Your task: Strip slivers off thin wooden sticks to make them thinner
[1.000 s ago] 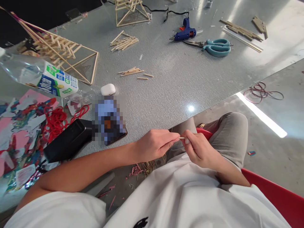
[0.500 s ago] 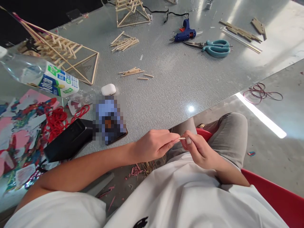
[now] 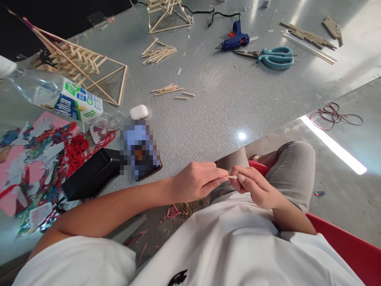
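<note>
Between my two hands, over my lap by the table's edge, is a short thin wooden stick. My left hand pinches its left end with the fingertips. The fingers and thumb of my right hand are closed around its other end, so only a short middle piece shows. On the table beyond lie a small pile of cut sticks and a larger pile of sticks. A stick-built frame leans at the left, and part of a second stick frame stands at the back.
A blue glue gun lies beside teal-handled scissors at the back. Flat wooden strips are to their right. At the left are a plastic bottle, a phone, a white earbud case, a black box and red cord.
The view has shifted slightly, so the table things appear a little further right. Both hands keep hold of the stick, with the right hand's grip slightly altered.
</note>
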`<state>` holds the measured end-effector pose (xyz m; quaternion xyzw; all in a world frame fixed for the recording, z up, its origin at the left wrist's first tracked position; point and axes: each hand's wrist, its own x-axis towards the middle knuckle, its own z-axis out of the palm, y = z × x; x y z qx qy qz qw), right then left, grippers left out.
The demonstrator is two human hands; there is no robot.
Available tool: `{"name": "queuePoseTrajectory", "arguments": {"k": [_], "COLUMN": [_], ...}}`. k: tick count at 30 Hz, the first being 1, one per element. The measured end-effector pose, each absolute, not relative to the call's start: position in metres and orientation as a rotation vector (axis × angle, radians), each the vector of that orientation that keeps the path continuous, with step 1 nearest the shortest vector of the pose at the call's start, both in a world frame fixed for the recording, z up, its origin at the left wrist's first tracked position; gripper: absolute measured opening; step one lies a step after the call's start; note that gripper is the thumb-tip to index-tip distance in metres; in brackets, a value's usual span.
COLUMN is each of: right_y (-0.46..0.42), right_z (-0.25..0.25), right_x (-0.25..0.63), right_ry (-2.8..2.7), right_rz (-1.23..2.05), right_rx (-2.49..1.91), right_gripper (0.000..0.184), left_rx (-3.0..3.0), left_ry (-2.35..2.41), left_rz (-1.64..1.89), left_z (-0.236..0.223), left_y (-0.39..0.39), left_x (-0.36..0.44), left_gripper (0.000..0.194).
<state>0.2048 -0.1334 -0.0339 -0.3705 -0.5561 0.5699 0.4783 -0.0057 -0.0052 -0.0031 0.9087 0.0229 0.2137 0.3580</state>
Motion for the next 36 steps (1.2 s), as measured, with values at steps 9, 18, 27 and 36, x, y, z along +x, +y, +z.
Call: {"name": "queuePoseTrajectory", "arguments": {"k": [9,18,27,36], "right_y": [-0.128,-0.125,-0.116,-0.113], "right_z": [-0.022,-0.018,-0.026,-0.030], "right_x": [0.233,0.247,0.250,0.247], "right_ry": [-1.844,-2.057,-2.044,-2.087], "right_rz": [1.191,1.339,1.488,1.569], "right_rx": [-0.977,-0.888,-0.717,-0.704], "right_gripper": [0.032,0.024,0.031,0.028], "left_rx": [2.474,2.562,2.554,2.625], "left_ry": [-0.063,-0.125,-0.151,-0.197], "left_rz": [0.568,0.576,0.451,0.352], "left_z": [-0.003,-0.006,-0.006,-0.006], "left_y": [-0.005,-0.006,-0.005,-0.004], "left_x": [-0.003,-0.003,-0.003,-0.004], "left_gripper": [0.026,0.025,0.029,0.039]}}
